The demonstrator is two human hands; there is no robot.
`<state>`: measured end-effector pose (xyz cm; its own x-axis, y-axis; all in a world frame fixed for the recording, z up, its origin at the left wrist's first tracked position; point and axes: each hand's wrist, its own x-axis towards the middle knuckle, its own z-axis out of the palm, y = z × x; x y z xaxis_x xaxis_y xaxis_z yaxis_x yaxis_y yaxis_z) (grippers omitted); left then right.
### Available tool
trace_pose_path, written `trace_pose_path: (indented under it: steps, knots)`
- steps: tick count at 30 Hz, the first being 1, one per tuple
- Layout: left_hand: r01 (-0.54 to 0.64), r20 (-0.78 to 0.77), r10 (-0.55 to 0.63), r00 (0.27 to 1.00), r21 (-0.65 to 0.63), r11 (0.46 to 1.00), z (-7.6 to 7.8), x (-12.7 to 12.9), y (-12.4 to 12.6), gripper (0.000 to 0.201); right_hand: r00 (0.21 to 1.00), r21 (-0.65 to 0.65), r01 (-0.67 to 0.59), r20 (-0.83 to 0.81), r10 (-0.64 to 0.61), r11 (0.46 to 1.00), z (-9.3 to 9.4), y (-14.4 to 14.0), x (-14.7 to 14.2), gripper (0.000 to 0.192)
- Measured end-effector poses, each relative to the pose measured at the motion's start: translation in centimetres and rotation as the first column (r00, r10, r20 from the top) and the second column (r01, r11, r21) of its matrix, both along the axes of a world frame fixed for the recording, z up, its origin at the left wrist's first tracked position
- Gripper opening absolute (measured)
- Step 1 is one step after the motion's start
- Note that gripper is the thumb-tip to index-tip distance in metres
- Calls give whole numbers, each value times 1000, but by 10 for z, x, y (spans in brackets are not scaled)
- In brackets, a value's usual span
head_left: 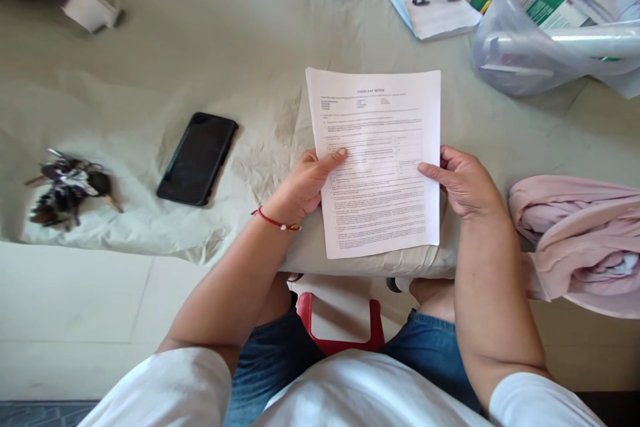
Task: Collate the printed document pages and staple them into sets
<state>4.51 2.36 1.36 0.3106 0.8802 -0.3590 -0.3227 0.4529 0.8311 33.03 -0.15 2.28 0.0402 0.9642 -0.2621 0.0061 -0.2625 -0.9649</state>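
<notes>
Left hand (305, 183) and right hand (463, 180) pinch the printed sheet (380, 163) by its side edges, its small print too blurred to read

Bed with a pale green sheet (250, 47), several things lying on it.
A black phone (198, 158) lies face up left of a printed paper (380, 167); a bunch of keys (67, 188) sits near the left edge. A clipboard with pen (436, 11) and a plastic bag (550, 33) lie at the far right, pink cloth (580, 240) nearer.

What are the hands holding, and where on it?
A printed sheet: left hand at its left edge, right hand at its right edge.
</notes>
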Motion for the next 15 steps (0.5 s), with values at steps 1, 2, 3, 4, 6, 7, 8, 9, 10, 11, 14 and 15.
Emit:
trace_pose_path:
  steps: [1,2,3,4,6,7,8,9,10,11,14,15]
  knots:
    - [-1,0,1,1000,2,1000,1,0,0,51,1000,4,11,11,-11,1000,-1,0,0,47]
    - [1,0,-1,1000,5,1000,1,0,-1,51,1000,11,24,18,-24,1000,-2,0,1,47]
    - [5,0,-5,1000,9,1000,2,0,-1,50,999,21,40,21,-41,999,-2,0,2,47]
    - [13,2,-13,1000,14,1000,2,0,-1,50,998,35,59,23,-59,998,-2,1,4,47]
    - [27,9,-27,1000,22,999,3,-1,0,49,994,66,100,33,-103,993,0,1,10,47]
    - [34,13,-34,999,25,999,3,-2,0,48,991,81,121,43,-124,989,1,1,13,47]
    - [40,16,-40,999,28,999,3,-2,1,47,988,94,139,55,-145,986,2,0,17,47]
    - [47,19,-48,999,29,998,2,-2,1,46,985,103,153,68,-161,983,3,0,20,47]
    - [56,20,-56,998,28,998,2,-3,2,44,982,106,163,81,-172,981,4,0,24,46]
    - [64,20,-65,998,22,998,2,-3,2,43,980,104,166,92,-175,981,5,-1,27,46]
    - [81,-2,-81,997,-15,997,1,-2,1,34,982,76,145,107,-153,986,6,-3,31,45]
    - [89,-16,-90,996,-29,996,1,-1,0,31,984,64,132,109,-138,989,7,-4,31,45]
